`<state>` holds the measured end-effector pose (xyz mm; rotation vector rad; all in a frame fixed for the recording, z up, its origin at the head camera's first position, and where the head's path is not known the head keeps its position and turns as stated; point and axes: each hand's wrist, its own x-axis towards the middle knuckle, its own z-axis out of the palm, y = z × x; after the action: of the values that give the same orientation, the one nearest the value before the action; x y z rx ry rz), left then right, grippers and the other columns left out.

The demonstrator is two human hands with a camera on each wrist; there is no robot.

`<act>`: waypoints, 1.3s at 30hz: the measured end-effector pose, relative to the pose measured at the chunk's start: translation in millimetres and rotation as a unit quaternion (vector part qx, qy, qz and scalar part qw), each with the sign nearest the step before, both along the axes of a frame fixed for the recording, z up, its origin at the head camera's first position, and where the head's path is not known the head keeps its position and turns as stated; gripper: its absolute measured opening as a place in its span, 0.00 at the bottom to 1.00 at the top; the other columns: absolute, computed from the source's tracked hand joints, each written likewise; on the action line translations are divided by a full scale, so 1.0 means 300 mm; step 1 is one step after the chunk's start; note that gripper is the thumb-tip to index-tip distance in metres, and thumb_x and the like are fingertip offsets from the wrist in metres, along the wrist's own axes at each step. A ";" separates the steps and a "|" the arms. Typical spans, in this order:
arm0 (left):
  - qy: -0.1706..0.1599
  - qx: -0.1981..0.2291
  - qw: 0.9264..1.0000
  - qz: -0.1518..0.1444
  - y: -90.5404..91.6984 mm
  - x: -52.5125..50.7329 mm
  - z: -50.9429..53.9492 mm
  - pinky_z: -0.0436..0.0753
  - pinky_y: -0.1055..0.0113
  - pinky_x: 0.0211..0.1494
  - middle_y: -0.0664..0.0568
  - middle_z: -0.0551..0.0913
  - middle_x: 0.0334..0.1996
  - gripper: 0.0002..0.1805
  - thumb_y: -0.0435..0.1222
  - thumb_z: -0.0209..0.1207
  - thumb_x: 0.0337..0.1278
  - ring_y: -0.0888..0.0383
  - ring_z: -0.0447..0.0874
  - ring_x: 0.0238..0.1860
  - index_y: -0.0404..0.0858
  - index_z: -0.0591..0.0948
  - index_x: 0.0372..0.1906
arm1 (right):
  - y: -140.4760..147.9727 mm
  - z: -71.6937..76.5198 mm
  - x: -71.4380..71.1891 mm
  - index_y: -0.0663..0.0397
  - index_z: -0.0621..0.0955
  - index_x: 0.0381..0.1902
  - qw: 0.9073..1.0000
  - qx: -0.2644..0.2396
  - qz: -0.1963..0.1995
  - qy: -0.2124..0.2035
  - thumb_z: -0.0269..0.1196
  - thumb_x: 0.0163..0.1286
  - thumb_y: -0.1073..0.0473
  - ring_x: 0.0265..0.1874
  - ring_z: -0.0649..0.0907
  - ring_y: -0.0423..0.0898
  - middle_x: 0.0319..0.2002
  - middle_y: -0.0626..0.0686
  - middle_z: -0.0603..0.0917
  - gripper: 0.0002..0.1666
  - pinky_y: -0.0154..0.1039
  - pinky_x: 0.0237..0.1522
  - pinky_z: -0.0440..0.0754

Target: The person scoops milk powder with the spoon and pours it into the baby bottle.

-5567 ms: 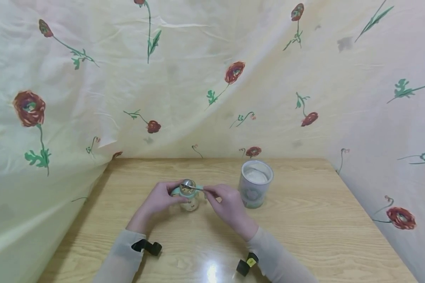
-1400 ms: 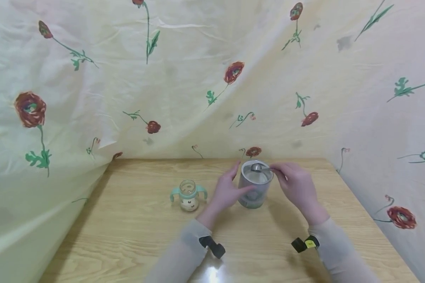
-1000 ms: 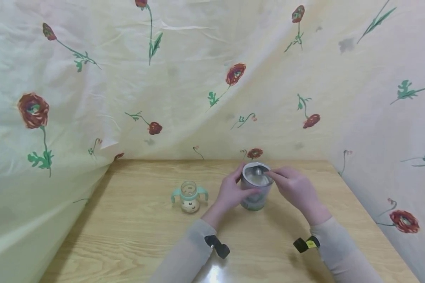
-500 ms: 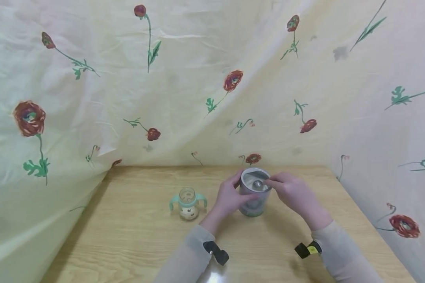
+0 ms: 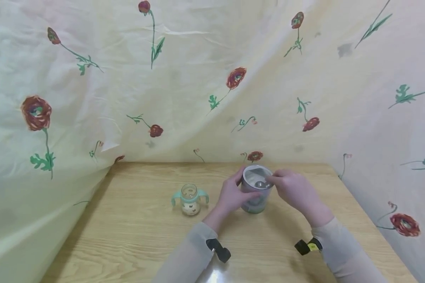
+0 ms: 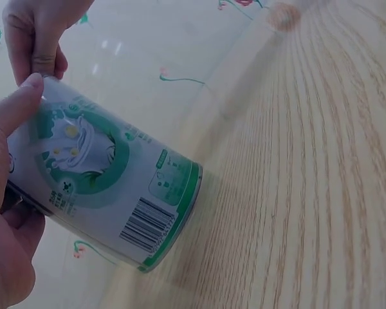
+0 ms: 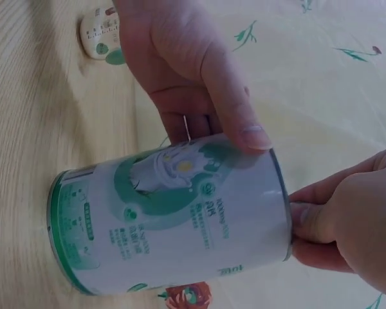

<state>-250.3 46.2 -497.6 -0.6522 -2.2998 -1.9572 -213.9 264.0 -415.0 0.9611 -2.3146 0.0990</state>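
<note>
The milk powder tin (image 5: 255,205) stands upright on the tabletop (image 5: 127,236), the fingers of the left hand (image 5: 230,194) wrapped round its upper wall; it looks rigid but smooth, so that hold seems sound. The right hand (image 5: 294,192) pinches a metal spoon (image 5: 259,184) inside the rim, likely light, stiff and best held by its handle.

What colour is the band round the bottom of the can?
Green; the bottom band shows best in the left wrist view.
</note>
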 end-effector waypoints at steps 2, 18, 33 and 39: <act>-0.001 0.006 1.000 0.005 0.004 0.003 -0.002 0.72 0.61 0.77 0.54 0.70 0.79 0.58 0.43 0.84 0.48 0.56 0.70 0.76 0.44 0.66 0.83 | -0.006 0.007 0.002 0.59 0.93 0.41 1.000 0.000 -0.005 -0.028 0.70 0.45 0.86 0.22 0.83 0.45 0.29 0.55 0.88 0.27 0.40 0.22 0.85; 0.017 0.023 1.000 0.004 0.011 0.010 0.011 0.73 0.61 0.76 0.59 0.77 0.73 0.53 0.42 0.84 0.49 0.56 0.73 0.75 0.45 0.70 0.81 | -0.038 0.062 -0.011 0.60 0.93 0.39 0.978 -0.046 -0.049 -0.199 0.66 0.61 0.78 0.29 0.87 0.43 0.32 0.50 0.90 0.15 0.44 0.32 0.89; 0.020 0.017 1.000 0.002 0.014 0.009 0.001 0.73 0.61 0.77 0.62 0.78 0.72 0.52 0.44 0.83 0.51 0.59 0.73 0.74 0.48 0.70 0.81 | -0.026 0.031 0.016 0.66 0.89 0.54 0.844 -0.354 -0.137 -0.379 0.65 0.80 0.55 0.38 0.89 0.47 0.43 0.59 0.92 0.18 0.37 0.40 0.88; 0.021 0.008 1.000 0.003 0.014 0.014 0.004 0.72 0.59 0.77 0.60 0.78 0.72 0.52 0.44 0.83 0.51 0.59 0.73 0.74 0.49 0.71 0.81 | -0.022 -0.022 0.047 0.68 0.88 0.55 0.814 -0.450 -0.145 -0.339 0.67 0.79 0.55 0.35 0.89 0.39 0.47 0.64 0.91 0.19 0.30 0.40 0.88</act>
<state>-246.0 50.3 -496.4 -0.6775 -2.2575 -1.9375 -199.7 257.4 -421.7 0.0488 -2.4903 1.4662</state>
